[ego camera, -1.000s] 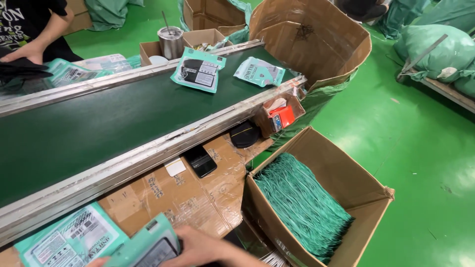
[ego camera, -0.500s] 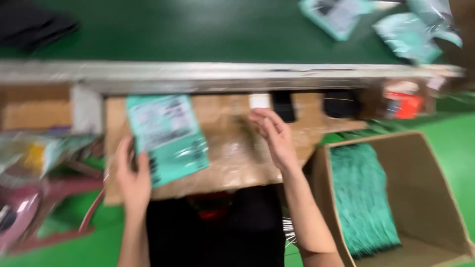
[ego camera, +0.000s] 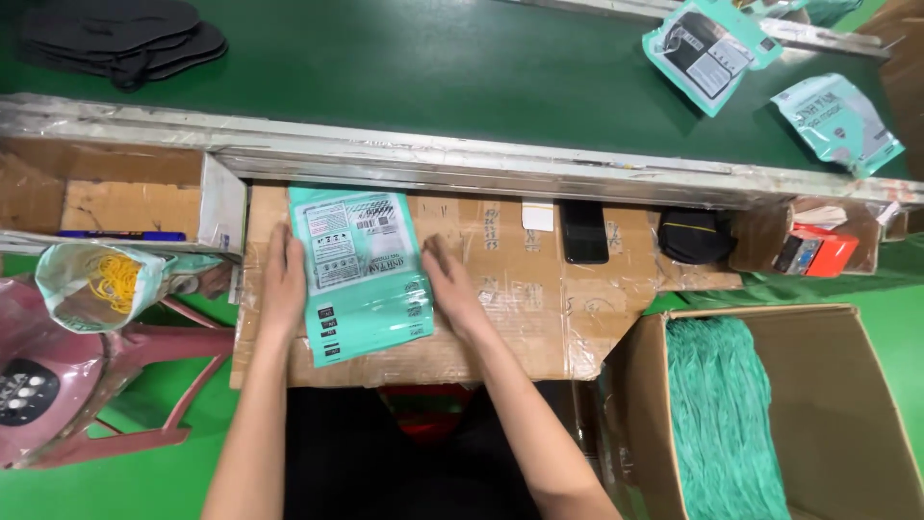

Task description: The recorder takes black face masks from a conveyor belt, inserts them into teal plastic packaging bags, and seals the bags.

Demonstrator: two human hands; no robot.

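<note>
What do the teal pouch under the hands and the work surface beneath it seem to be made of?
The teal pouch looks like thin glossy plastic film: it shows soft sheen and slight wrinkles at its lower edge. The work surface looks like brown corrugated cardboard covered with clear tape, judging by shiny crinkled patches. The left hand and right hand lie flat at the pouch's sides.

I am pressing my left hand (ego camera: 285,279) and right hand (ego camera: 450,284) flat against the two sides of a teal pouch (ego camera: 361,270) lying on the cardboard worktop (ego camera: 539,308). A box (ego camera: 828,404) of teal bags is sitting at my right.
</note>
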